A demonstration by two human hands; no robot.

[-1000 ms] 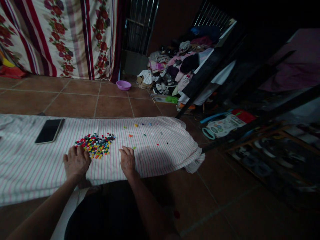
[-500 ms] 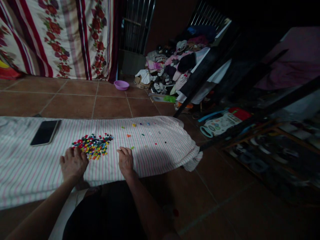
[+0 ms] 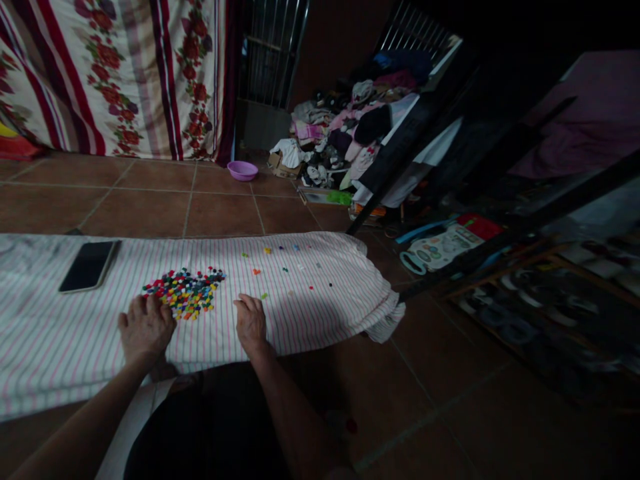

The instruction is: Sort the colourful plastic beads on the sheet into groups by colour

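Observation:
A loose pile of small multicoloured pieces (image 3: 189, 292), too small to name, lies on a striped cloth (image 3: 210, 343). At its near left edge my left hand (image 3: 146, 325) rests palm down, fingers slightly spread, with the fingertips by the pieces. My right hand (image 3: 251, 325) is on the cloth to the right of the pile, its fingers bent and drawn together; whatever may be between them is hidden. Just beyond it are lime green pieces (image 3: 265, 296). Farther off sit small groups sorted by colour, among them orange pieces (image 3: 257, 271) and yellow pieces (image 3: 267, 251).
A phone (image 3: 89, 267) lies on the cloth at the left. Beyond, on the tiled floor, stand a purple basin (image 3: 243, 171) and a heap of clothes (image 3: 350, 127). To the right are a dark metal bar (image 3: 430, 283) and a rack with shoes (image 3: 530, 300).
Both hands keep nearly the same place and pose. The view has shifted very slightly; the pile and the small groups look unchanged.

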